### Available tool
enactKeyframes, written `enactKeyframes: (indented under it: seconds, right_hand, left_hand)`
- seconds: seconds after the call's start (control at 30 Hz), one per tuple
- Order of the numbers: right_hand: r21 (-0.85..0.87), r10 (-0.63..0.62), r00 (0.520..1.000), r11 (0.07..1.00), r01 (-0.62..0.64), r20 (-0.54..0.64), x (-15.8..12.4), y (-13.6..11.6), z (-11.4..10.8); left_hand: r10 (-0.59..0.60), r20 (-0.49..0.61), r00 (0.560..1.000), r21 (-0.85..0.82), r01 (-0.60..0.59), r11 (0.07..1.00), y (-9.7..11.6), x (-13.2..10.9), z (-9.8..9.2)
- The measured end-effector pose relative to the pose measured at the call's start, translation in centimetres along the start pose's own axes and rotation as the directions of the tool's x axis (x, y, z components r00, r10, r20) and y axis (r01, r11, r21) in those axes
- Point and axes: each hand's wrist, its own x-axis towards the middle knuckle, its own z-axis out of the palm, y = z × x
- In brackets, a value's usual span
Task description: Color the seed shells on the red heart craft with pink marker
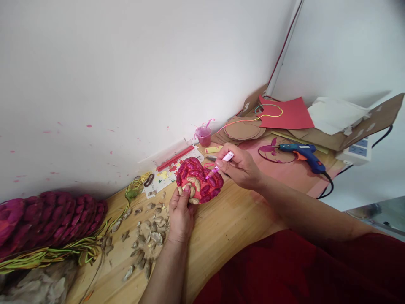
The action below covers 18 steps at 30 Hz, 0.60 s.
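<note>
A red heart-shaped piece (199,179), covered with glittery pink painted shells and a few bare tan ones, is tilted up above the wooden table (221,228). My left hand (181,211) grips its lower edge, thumb pressed on a bare shell. My right hand (238,166) pinches a thin white-and-pink brush (221,162), whose tip touches the heart's upper right side. Loose tan shells (148,236) lie scattered under and left of my left wrist.
A small pink paint cup (203,136) stands by the wall. A blue glue gun (302,154), red paper (289,114), cardboard pieces (243,128) and a power strip (356,152) sit at the right. A large magenta shell piece with green strings (50,223) lies at the left.
</note>
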Motion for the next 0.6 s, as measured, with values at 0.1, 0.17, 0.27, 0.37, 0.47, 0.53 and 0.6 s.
enactKeyframes:
  seconds: [0.1,0.17,0.27,0.37,0.47,0.53,0.6]
  right_hand:
    - [0.007,-0.023,1.0,1.0,0.023,-0.003,0.0,-0.08,0.05]
    - [-0.013,-0.04,0.999,0.999,0.04,0.014,0.03,-0.1,0.02]
    - [-0.041,-0.039,0.999,0.998,0.04,0.006,0.09,-0.01,-0.1]
    - [-0.026,-0.038,0.999,0.999,0.038,-0.01,0.1,0.12,-0.15]
    - [0.015,-0.035,0.999,0.999,0.035,-0.012,0.03,0.18,-0.06]
    - [0.015,-0.027,1.0,1.0,0.027,-0.003,0.0,0.19,0.0]
    - [-0.009,-0.026,1.0,1.0,0.026,0.006,0.02,0.2,-0.01]
  left_hand:
    - [-0.008,0.002,1.0,0.01,0.008,1.0,-0.07,-0.03,-0.01]
    - [-0.011,0.0,1.0,0.005,0.011,1.0,-0.07,-0.05,-0.05]
    - [-0.003,-0.012,1.0,-0.011,0.003,1.0,0.03,-0.04,-0.13]
    - [0.0,-0.006,1.0,-0.01,0.0,1.0,0.12,-0.02,-0.16]
    - [-0.004,0.008,1.0,-0.007,0.004,1.0,0.15,-0.02,-0.05]
    - [-0.001,0.009,1.0,-0.013,0.001,1.0,0.16,-0.04,0.04]
    - [0.0,0.005,1.0,-0.019,0.0,1.0,0.17,-0.05,0.08]
